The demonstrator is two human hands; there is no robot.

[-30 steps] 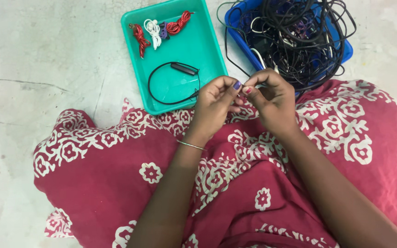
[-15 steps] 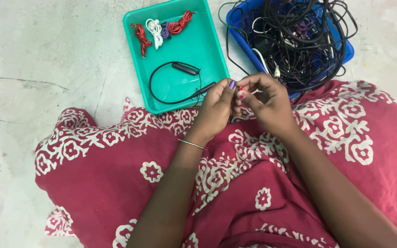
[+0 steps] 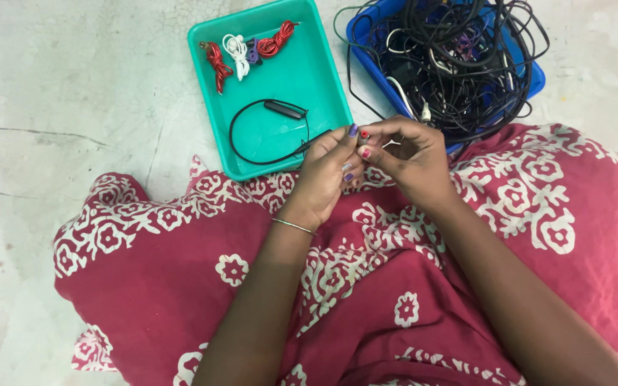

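Head view, grey concrete floor (image 3: 73, 107), green tray (image 3: 316, 78), blue cable bin (image 3: 531, 78)

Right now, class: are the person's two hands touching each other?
Touching. The head view shows the left hand and right hand meeting at the fingertips, no gap visible.

Upper centre: teal tray (image 3: 323, 86) holding red coiled cables (image 3: 277, 39), a white coiled cable (image 3: 237, 47), a black neckband earphone (image 3: 266, 129) | lower half: red cloth with white floral print (image 3: 180, 250) | left: grey concrete floor (image 3: 59, 107)
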